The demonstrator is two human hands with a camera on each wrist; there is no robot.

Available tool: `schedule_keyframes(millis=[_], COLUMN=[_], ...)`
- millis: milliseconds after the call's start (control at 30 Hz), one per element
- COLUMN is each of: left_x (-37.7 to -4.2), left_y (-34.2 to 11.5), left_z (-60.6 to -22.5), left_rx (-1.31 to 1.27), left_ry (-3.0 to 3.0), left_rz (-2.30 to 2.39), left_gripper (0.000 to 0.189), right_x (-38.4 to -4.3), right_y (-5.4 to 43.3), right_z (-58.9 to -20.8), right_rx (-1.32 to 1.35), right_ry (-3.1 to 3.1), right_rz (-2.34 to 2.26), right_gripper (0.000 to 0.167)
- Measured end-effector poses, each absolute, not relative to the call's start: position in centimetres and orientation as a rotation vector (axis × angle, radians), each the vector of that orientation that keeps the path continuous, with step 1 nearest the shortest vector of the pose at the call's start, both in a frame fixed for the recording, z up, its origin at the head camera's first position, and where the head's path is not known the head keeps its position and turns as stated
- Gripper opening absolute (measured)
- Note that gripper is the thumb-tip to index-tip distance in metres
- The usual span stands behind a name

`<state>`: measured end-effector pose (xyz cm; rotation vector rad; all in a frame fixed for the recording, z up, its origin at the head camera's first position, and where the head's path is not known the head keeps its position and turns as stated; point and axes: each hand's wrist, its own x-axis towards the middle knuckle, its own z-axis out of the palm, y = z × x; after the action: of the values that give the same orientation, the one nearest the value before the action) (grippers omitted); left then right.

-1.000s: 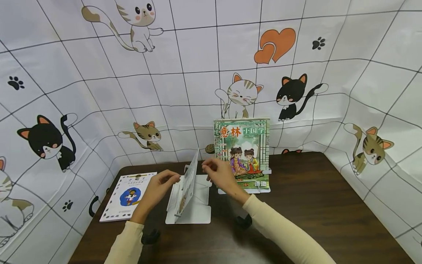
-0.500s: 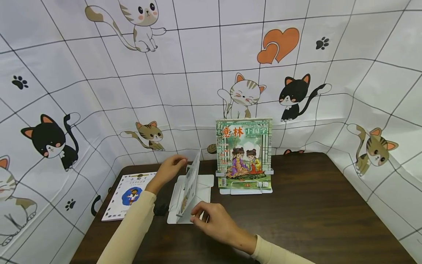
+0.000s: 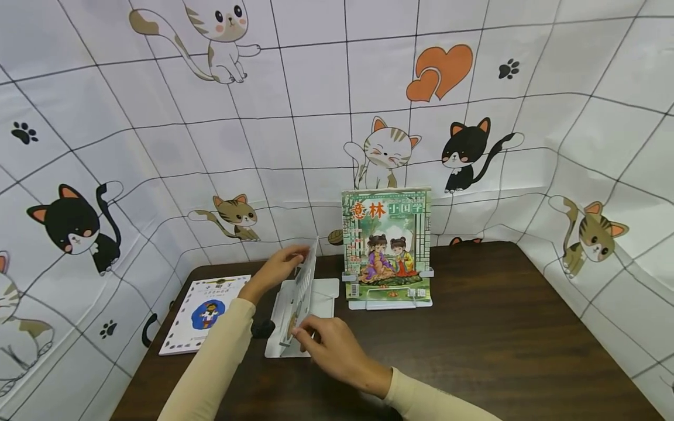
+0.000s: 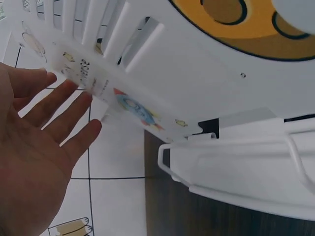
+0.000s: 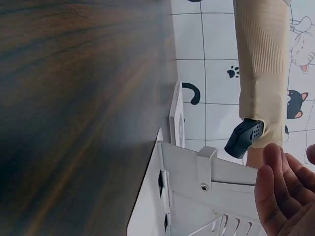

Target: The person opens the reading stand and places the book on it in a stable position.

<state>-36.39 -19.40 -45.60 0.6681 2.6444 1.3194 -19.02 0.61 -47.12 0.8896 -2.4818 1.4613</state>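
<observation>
A white folding book stand [image 3: 316, 304] stands on the table, its slotted panel [image 3: 302, 295] raised steeply from the flat base. In the left wrist view, the panel [image 4: 197, 73] carries cartoon prints. My left hand [image 3: 279, 266] is at the panel's far upper edge. Its fingers [image 4: 78, 140] are extended and slightly bent, fingertips right at the edge, with nothing gripped. Close to the panel's near lower corner is my right hand [image 3: 334, 348]. In the right wrist view, the right hand's fingers [image 5: 278, 187] are loosely bent, beside the stand's white panel and small bracket [image 5: 205, 162].
A green illustrated magazine [image 3: 389, 245] leans upright on a second white stand [image 3: 389, 305] at the back. To the left lies a white book [image 3: 205, 313] with a blue picture. Behind the dark wooden table [image 3: 474, 327] hangs a cat-print cloth [image 3: 300, 146].
My right hand came down from the panel's far side to its near lower corner. My left hand moved forward and right to the panel's upper edge. The panel keeps its tilt.
</observation>
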Motion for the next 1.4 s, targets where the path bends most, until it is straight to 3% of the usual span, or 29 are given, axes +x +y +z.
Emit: schedule_keyframes(millis=[200,500,933,1400], left_x=[-36.6,-36.8,-36.4,-35.7], left_y=[-19.5,-20.8,-23.9,-24.3], left_z=[-46.3,-46.4,-47.3,-47.6], left_rx=[0.674,0.564,0.128,-0.236], left_ry=[2.631,2.727,2.898,3.071], left_rz=[1.313,1.340,1.504,1.517], left_gripper=[0.048,0.045,0.039,0.037], right_x=[-19.6,-20.7,-24.3,-29.7], right_y=[0.3,1.0,2.4,3.4], right_z=[-47.1,-46.9,-46.5,-46.2], right_rx=[0.856,0.792,0.665,0.531], right_ry=[-2.432,-2.411,-2.397,-2.474], right_rz=[1.428,1.379,1.530,1.356], right_gripper=[0.035,0.027,0.016,0.010])
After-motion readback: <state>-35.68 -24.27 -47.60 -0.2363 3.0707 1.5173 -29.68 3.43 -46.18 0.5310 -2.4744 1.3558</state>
